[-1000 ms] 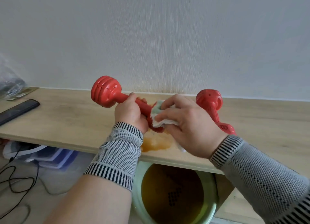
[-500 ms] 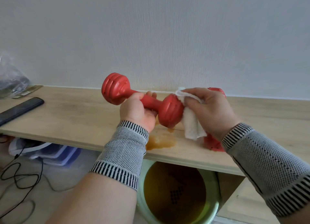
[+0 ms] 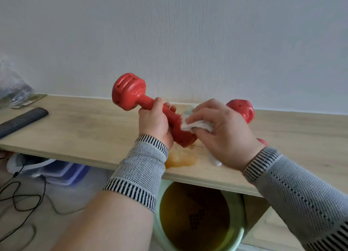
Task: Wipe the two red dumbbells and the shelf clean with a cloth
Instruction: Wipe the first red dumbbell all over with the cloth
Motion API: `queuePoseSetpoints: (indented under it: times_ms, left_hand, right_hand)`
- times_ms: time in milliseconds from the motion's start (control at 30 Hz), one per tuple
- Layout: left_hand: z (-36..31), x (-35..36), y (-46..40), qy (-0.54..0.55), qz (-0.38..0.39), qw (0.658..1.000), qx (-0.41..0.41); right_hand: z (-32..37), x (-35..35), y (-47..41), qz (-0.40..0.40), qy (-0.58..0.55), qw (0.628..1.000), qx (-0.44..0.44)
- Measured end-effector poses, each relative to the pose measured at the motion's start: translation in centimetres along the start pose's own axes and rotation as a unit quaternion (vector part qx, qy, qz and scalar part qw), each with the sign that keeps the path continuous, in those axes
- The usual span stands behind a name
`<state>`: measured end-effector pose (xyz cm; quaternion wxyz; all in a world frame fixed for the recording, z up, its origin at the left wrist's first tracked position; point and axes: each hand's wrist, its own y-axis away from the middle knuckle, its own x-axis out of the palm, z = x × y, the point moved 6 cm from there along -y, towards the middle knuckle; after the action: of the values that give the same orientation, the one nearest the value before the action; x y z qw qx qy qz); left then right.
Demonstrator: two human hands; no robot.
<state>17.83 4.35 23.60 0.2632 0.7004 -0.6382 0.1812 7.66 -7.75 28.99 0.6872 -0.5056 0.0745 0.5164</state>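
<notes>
Wooden shelf (image 3: 84,130) runs along the white wall, an orange-brown stain (image 3: 180,159) near its front edge. Above it the left hand (image 3: 155,123) has its grip wrapped round the handle of a red dumbbell (image 3: 139,98), tilted. The second dumbbell (image 3: 243,109) lies behind. The right hand (image 3: 224,132) pinches a white cloth (image 3: 194,123) against the lower head.

The right hand (image 3: 226,132) and cloth (image 3: 195,123) hide the dumbbell's near head.

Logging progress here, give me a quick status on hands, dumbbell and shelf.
Left hand grips dumbbell handle, held above shelf. Right hand presses cloth on its near end. Brown spill on shelf beneath, unwiped. Second dumbbell behind right hand.
</notes>
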Motion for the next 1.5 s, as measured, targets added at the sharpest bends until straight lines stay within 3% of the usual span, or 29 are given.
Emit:
queuePoseSetpoints:
  times_ms: [100,267,467,600,667,833,1000,1067,1233,1300,1400,1500]
  left_hand:
    - [0.1,-0.5,-0.3,-0.021,-0.015,1.000,-0.004]
    - [0.2,0.1,0.0,-0.035,-0.018,0.998,0.039]
    - [0.2,-0.2,-0.4,-0.033,-0.023,0.998,0.056]
    - [0.4,0.3,0.1,-0.011,-0.014,0.999,0.031]
    - [0.5,0.7,0.4,-0.017,-0.012,0.999,0.035]
    - [0.6,-0.1,-0.1,-0.023,-0.024,0.999,0.034]
    - [0.6,0.3,0.2,-0.035,-0.016,0.999,0.033]
    - [0.5,0.5,0.2,-0.046,-0.015,0.998,0.042]
    - [0.5,-0.4,0.0,-0.027,-0.017,0.999,0.013]
    - [0.6,-0.2,0.3,-0.007,-0.011,1.000,0.000]
    - [0.6,0.5,0.7,-0.009,0.001,1.000,-0.005]
    - [0.7,0.6,0.8,-0.018,0.001,1.000,-0.003]
  right_hand:
    - [0.7,0.6,0.5,0.015,0.032,0.998,-0.054]
    - [-3.6,-0.6,-0.5,-0.029,-0.067,0.987,0.141]
    - [0.4,0.8,0.5,0.014,0.001,1.000,0.016]
    - [-3.8,-0.9,-0.5,-0.036,-0.080,0.980,0.179]
    - [-4.5,-1.3,-0.4,-0.055,-0.095,0.972,0.209]
    - [-1.0,0.4,0.0,0.006,-0.013,0.995,0.095]
    - [-4.6,-0.6,-0.3,-0.041,-0.082,0.970,0.226]
    - [-4.1,-0.5,-0.3,-0.037,-0.067,0.975,0.211]
    - [-0.1,0.5,-0.1,0.000,-0.007,0.998,0.059]
    - [-1.4,-0.1,-0.4,-0.002,-0.036,0.992,0.118]
    - [-4.2,-0.8,-0.3,-0.018,-0.161,0.954,0.254]
    - [-4.4,-0.7,0.0,-0.028,-0.180,0.949,0.259]
